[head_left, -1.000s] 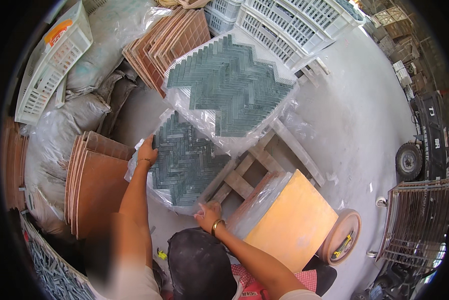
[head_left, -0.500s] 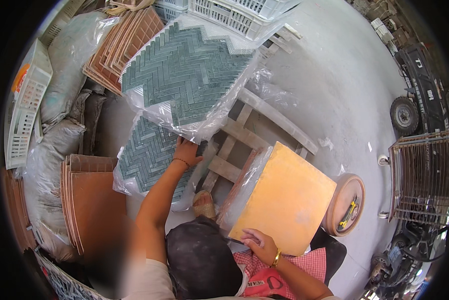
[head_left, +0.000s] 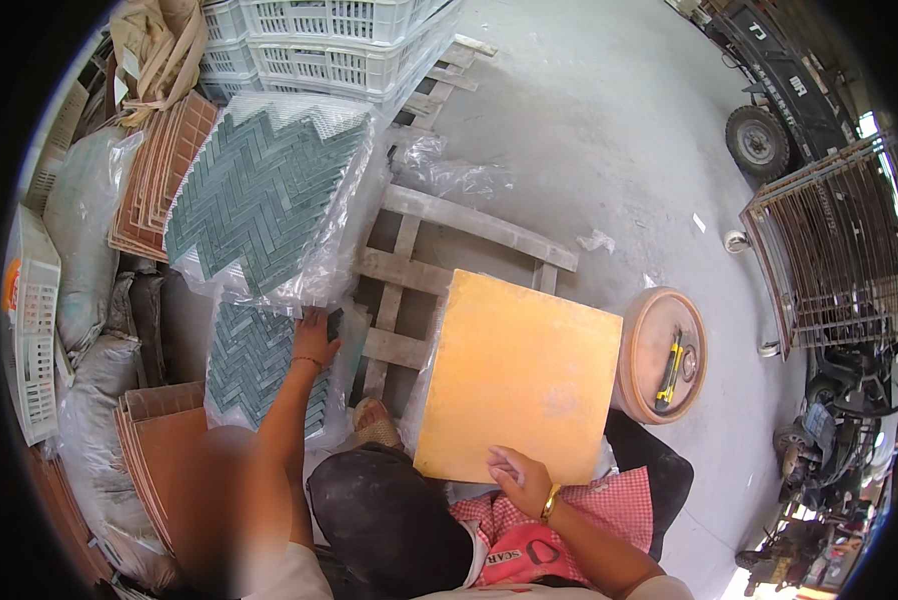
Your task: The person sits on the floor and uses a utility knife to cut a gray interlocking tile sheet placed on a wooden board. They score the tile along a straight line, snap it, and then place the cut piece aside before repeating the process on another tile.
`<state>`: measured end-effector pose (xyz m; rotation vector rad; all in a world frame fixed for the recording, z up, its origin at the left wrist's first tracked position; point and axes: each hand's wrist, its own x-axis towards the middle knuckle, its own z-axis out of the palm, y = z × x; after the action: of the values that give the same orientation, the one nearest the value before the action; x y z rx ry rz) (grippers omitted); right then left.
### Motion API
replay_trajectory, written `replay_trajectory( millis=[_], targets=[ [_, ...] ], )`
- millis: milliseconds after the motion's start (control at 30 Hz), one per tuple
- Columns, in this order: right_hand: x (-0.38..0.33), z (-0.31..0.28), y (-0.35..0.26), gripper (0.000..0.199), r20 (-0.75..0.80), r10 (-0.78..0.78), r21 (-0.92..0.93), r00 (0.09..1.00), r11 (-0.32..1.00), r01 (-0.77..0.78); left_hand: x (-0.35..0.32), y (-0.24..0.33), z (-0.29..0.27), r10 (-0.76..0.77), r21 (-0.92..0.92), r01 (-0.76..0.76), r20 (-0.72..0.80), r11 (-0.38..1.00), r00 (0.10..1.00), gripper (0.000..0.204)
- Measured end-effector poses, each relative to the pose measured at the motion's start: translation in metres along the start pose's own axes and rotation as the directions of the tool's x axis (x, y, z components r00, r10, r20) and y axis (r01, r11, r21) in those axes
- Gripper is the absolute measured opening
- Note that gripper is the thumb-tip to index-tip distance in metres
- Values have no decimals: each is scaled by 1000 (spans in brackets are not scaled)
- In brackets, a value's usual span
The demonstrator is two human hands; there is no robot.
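Observation:
My left hand (head_left: 314, 342) reaches forward onto the lower green herringbone mosaic tile sheet (head_left: 259, 368), at its far right corner. Its fingers look stretched out, with the tips close under the plastic edge of the upper stack. That upper mosaic tile stack (head_left: 259, 200) lies just beyond, wrapped in clear plastic. My right hand (head_left: 519, 472) rests over the near edge of a square yellow board (head_left: 519, 375), fingers loosely bent and apart, holding nothing visible. The board lies flat in front of my lap.
A round tan tray (head_left: 634, 345) at the right holds a yellow and black utility knife (head_left: 672, 368). Wooden pallet slats (head_left: 479, 228) lie beyond the board. White crates (head_left: 334, 65) stand at the back; brown boards (head_left: 164, 175) and sacks (head_left: 99, 400) line the left.
The view has turned, so the tile stacks and board appear farther left. My left hand stays at the lower sheet's far corner. My right hand has shifted slightly along the board's near edge.

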<state>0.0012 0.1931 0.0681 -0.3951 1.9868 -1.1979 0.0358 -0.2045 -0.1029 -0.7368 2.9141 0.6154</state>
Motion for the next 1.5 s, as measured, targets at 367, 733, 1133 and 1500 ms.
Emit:
replay_trajectory(
  millis=[367,733,1133,1500],
  targets=[
    [-40,-110,96,51,-539,-15,-379,842,897,-227,-5,78,-64,159,-164,-95,437,982,886,62],
    [-41,-123,94,34,-539,57,-62,840,992,-108,-95,252,-131,157,-109,-125,365,986,918,66],
    [-41,-146,-18,44,-153,-9,806,988,578,130,-171,356,-100,399,-197,-505,-406,840,822,51],
    [-13,-80,84,74,-488,334,229,807,940,-251,-162,345,-120,362,-339,-512,-417,789,834,37]
  ],
)
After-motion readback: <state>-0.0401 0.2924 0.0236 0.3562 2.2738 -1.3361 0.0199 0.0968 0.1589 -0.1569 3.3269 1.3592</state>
